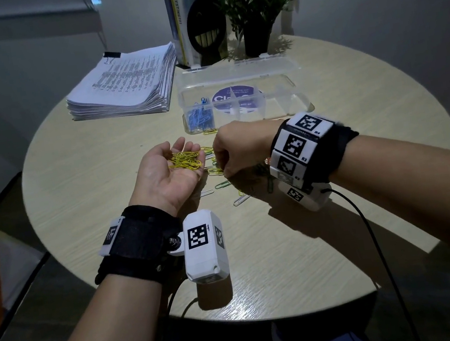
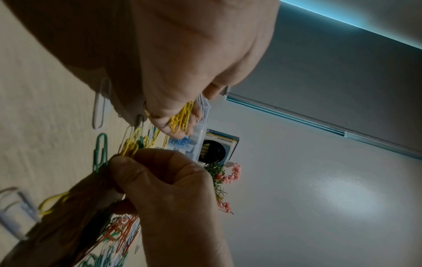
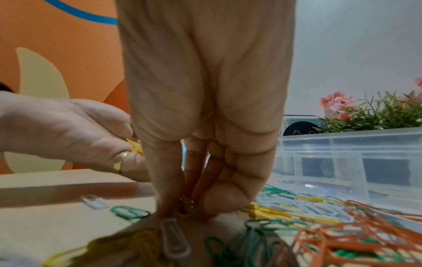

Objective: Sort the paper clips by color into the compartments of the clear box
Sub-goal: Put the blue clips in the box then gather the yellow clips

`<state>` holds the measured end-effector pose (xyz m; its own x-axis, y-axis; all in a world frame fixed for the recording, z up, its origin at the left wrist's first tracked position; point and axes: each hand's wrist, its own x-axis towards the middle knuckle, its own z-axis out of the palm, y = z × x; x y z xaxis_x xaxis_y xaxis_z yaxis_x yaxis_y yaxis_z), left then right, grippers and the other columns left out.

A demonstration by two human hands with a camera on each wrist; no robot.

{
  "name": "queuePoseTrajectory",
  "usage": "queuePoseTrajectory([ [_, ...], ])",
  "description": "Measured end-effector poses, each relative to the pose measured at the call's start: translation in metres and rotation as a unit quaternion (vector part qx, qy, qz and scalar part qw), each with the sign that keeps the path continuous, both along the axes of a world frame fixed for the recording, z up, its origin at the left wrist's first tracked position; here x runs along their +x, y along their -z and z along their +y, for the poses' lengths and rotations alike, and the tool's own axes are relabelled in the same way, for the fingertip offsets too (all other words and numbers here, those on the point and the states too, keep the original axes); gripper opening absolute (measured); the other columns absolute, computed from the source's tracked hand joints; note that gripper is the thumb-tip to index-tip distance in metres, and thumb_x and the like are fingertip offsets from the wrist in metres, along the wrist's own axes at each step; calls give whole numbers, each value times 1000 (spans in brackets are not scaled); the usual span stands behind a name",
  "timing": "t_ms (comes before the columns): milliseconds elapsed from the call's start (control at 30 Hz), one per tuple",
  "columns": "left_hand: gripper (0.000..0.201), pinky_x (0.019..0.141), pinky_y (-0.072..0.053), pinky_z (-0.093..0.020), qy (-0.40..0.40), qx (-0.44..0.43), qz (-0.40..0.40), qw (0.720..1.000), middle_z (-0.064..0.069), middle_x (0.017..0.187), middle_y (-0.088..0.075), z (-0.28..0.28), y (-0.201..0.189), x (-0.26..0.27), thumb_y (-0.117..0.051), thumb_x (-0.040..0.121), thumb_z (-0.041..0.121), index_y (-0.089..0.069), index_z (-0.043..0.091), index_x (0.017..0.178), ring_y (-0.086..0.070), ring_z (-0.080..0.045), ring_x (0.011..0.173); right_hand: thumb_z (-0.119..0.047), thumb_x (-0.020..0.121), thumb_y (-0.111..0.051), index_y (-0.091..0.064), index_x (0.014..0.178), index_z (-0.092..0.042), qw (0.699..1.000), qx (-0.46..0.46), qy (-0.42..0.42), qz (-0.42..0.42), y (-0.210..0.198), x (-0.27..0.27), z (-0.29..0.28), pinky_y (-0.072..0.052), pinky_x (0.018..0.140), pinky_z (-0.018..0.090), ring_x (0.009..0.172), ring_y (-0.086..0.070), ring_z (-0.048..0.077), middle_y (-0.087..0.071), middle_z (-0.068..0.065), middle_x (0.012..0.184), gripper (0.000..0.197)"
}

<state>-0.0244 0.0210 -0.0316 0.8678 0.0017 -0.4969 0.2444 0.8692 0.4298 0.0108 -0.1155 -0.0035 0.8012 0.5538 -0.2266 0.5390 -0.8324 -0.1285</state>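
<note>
Yellow paper clips [image 1: 219,169] lie on the table directly beneath the right hand [image 1: 233,148], whose fingertips pinch together on one. Just to that hand's left, the left hand [image 1: 172,168] waits palm-up, loosely cupped, holding a yellow heap [image 1: 185,160]. The clear box [image 1: 241,95] sits just beyond both hands, blue clips [image 1: 199,117] in its leftmost compartment.

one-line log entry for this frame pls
left hand: palm up, cupping yellow clips | right hand: pinching clips off table | clear box: blue clips in leftmost compartment

left hand [image 1: 172,170] cupped palm-up; right hand [image 1: 233,148] pinching downward
</note>
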Motion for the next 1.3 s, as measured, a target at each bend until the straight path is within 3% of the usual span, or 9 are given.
queuePoseTrajectory([
  [233, 32, 70, -46, -34, 2, -10, -2, 1000, -12, 82, -54, -1, 0, 1, -35, 100, 20, -57, 1, 85, -54, -22, 77, -23, 81, -66, -68, 100, -2, 998, -48, -2, -38, 2, -4, -1, -39, 50, 25, 77, -58, 24, -67, 17, 97, 28],
  [333, 32, 70, -46, -34, 2, -10, -1, 1000, -12, 84, -55, 0, 0, 1, -36, 99, 20, -57, 1, 86, -55, -23, 79, -22, 81, -64, -66, 92, -1, 999, -27, 1, -44, 4, -4, -3, -44, 56, 29, 75, -57, 25, -65, 16, 90, 24],
  [533, 31, 75, -47, -34, 4, -7, 2, 1000, -11, 83, -54, 1, 1, 2, -37, 99, 20, -57, 1, 86, -54, -22, 78, -12, 80, -66, -62, 80, -13, 996, 53, 67, 23, -12, 6, -18, -36, 49, 20, 60, -48, 8, -55, -4, 67, 4],
  [633, 30, 75, -46, -33, 10, -2, 8, 1000, -11, 83, -54, -2, 2, 2, -37, 99, 21, -57, 2, 85, -54, -22, 77, -2, 78, -64, -65, 79, -11, 988, 109, 98, 57, -21, 12, -24, -44, 52, 17, 58, -54, 7, -59, -3, 66, 9],
  [733, 30, 74, -46, -33, 25, 12, 9, 1000, -12, 84, -54, -7, 2, 2, -38, 98, 21, -57, 2, 85, -54, -22, 78, 9, 77, -64, -63, 73, -6, 954, 243, 112, 136, -31, 14, -24, -58, 66, 28, 61, -61, 15, -62, 4, 67, 16],
  [933, 33, 70, -44, -34, 58, 6, -7, 998, -16, 84, -55, -22, 0, 4, -32, 99, 22, -56, 1, 91, -52, -24, 74, 11, 79, -67, -63, 76, -4, 923, 339, 83, 161, -48, 7, -6, -60, 68, 26, 58, -64, 14, -63, 8, 69, 15],
  [1100, 37, 76, -44, -34, 39, -42, -8, 998, -17, 85, -56, -27, -1, 5, -30, 101, 22, -56, -2, 92, -52, -23, 75, 8, 78, -69, -68, 94, 5, 936, 316, 86, 131, -46, 6, -5, -60, 72, 27, 67, -65, 18, -66, 11, 78, 17],
  [1200, 37, 74, -46, -35, 24, -32, 1, 999, -16, 86, -55, -21, 1, 6, -31, 101, 21, -58, -1, 88, -54, -23, 79, 10, 78, -65, -68, 89, 3, 946, 289, 120, 84, -41, 11, -14, -58, 68, 29, 62, -61, 17, -63, 8, 71, 14],
  [1300, 35, 79, -45, -35, 18, -20, 2, 1000, -14, 87, -54, -15, 3, 6, -32, 101, 20, -57, 0, 87, -55, -23, 81, 3, 77, -67, -71, 81, -4, 977, 165, 112, 73, -30, 8, -19, -55, 63, 29, 58, -58, 13, -65, 5, 69, 9],
])
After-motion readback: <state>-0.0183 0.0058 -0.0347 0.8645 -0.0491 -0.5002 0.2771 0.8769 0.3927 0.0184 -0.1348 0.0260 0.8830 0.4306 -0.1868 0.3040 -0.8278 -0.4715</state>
